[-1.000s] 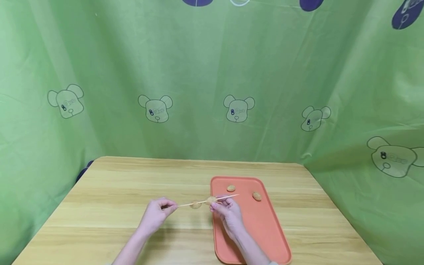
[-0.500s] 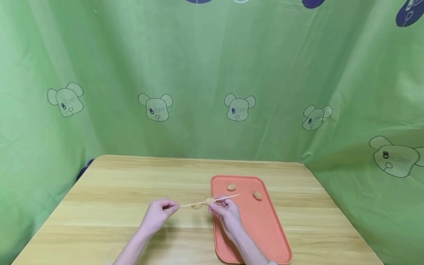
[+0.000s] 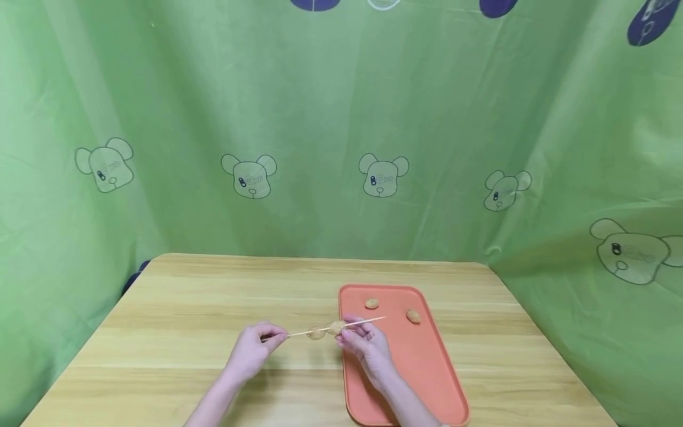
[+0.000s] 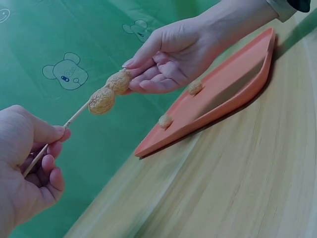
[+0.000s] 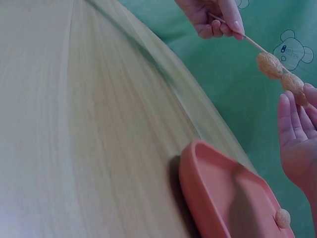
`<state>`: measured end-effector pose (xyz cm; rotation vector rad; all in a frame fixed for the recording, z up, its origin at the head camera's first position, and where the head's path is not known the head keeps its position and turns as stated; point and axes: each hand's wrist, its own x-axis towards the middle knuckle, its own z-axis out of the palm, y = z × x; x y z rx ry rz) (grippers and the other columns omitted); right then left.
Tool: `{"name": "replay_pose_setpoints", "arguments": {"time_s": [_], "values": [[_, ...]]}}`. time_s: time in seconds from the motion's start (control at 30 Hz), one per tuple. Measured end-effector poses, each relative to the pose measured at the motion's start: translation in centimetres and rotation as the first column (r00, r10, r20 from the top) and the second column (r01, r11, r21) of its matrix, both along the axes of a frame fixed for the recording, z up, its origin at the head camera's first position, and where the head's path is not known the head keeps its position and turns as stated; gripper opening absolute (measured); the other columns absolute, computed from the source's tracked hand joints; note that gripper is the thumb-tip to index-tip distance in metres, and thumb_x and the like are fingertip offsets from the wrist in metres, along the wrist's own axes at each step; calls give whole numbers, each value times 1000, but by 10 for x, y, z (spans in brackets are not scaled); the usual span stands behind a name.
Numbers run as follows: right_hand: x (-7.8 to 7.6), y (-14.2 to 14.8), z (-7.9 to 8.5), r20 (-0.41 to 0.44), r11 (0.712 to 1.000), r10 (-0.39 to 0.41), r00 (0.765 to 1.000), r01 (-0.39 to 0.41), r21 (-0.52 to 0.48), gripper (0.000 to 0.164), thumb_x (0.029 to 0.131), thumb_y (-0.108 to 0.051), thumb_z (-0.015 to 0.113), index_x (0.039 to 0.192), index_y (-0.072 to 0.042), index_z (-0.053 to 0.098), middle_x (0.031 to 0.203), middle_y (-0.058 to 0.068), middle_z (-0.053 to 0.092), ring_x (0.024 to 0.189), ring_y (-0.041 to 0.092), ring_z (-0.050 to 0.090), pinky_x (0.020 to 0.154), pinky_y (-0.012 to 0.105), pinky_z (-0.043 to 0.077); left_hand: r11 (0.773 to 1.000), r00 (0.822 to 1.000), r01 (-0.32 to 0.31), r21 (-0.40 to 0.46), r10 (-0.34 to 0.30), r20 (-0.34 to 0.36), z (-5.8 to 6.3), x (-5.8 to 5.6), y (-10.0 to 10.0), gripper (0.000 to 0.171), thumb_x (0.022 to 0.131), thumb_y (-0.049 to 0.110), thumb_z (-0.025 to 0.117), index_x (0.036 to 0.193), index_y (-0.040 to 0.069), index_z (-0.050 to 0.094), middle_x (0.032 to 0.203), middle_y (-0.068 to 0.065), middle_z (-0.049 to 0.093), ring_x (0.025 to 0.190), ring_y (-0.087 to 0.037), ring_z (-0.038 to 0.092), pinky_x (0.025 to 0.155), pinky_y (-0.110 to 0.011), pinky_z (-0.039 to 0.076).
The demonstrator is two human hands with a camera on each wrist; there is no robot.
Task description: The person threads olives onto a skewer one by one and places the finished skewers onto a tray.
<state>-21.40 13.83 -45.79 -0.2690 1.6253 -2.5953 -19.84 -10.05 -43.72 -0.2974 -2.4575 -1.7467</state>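
My left hand [image 3: 252, 350] grips one end of a thin wooden skewer [image 4: 77, 115] between thumb and fingers. Two wrinkled, golden-brown balls, which look like fried food, are threaded side by side along it. The ball closer to my left hand [image 4: 101, 100] hangs free of any fingers. At the other ball [image 4: 119, 82], the thumb and fingertips of my right hand [image 3: 369, 350] pinch its far side. Beyond that hand, the skewer's bare pointed end [image 3: 373, 319] sticks out above the tray. Both hands are raised over the wooden table.
An orange-pink rectangular tray [image 3: 408, 367] lies on the wooden table [image 3: 176, 332], below my right forearm. Two loose brown balls sit in it, one at the far left [image 3: 372, 303] and one by the right rim [image 3: 413, 316]. A green curtain [image 3: 315, 225] surrounds the table.
The ball in my right fingers has slid along the skewer toward the left one, and the gap between them has closed. My left hand keeps its grip.
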Motion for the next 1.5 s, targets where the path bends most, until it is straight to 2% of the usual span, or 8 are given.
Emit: {"name": "replay_pose_setpoints", "arguments": {"time_s": [0.13,0.3,0.5,0.7,1.0,1.2,1.43,1.5], "values": [[-3,12,0,-22,1000,-8,1000,8,7,38,84,10,53,121,8,43,97,7,64,83,16,63,74,29,53,1000,1000,-26,14,26,3,3,0,-3,6,84,3,64,87,1,69,84,-6,65,77,-15,57,67,-25,46],[-7,39,-1,-34,990,-106,994,109,91,39,85,9,54,122,14,41,103,9,64,89,17,63,81,32,50,998,998,-59,15,59,13,3,1,-10,6,84,4,64,87,0,69,82,-6,64,72,-13,53,63,-24,44],[-14,72,4,-60,949,-245,968,252,192,42,89,3,55,124,18,38,98,0,66,89,12,62,80,29,50,996,997,-81,22,81,17,1,1,-15,4,82,1,65,85,1,69,81,-10,65,70,-12,53,63,-24,44],[-25,100,5,-114,885,-330,937,349,308,40,89,4,55,121,21,40,97,-1,66,89,7,63,79,27,51,995,995,-94,19,94,24,-1,3,-16,5,82,2,66,86,1,69,81,-7,64,73,-13,54,66,-25,45],[-44,135,2,-27,799,-421,907,385,462,46,91,-11,59,128,12,42,106,-2,64,95,6,60,89,32,46,994,994,-107,18,107,8,1,2,-16,4,82,1,65,85,2,69,79,-4,63,73,-13,54,66,-25,45],[-53,144,-2,30,774,-436,899,358,522,44,92,-9,57,129,11,43,117,15,59,85,8,62,80,31,51,993,993,-116,6,116,2,1,2,-16,5,82,0,65,84,1,69,79,-5,64,73,-14,55,66,-25,45],[-59,144,-11,68,739,-458,887,336,584,47,88,-8,62,127,11,45,122,25,53,73,6,58,69,22,50,994,994,-110,15,110,12,0,2,-16,5,82,0,65,85,1,69,80,-8,64,73,-14,54,66,-25,45],[-61,144,-14,42,703,-474,880,348,621,47,85,-9,65,125,10,48,121,26,53,73,6,57,67,20,49,994,994,-104,22,104,14,-1,2,-15,5,82,0,65,85,1,68,81,-10,64,72,-14,54,65,-24,45]]}}
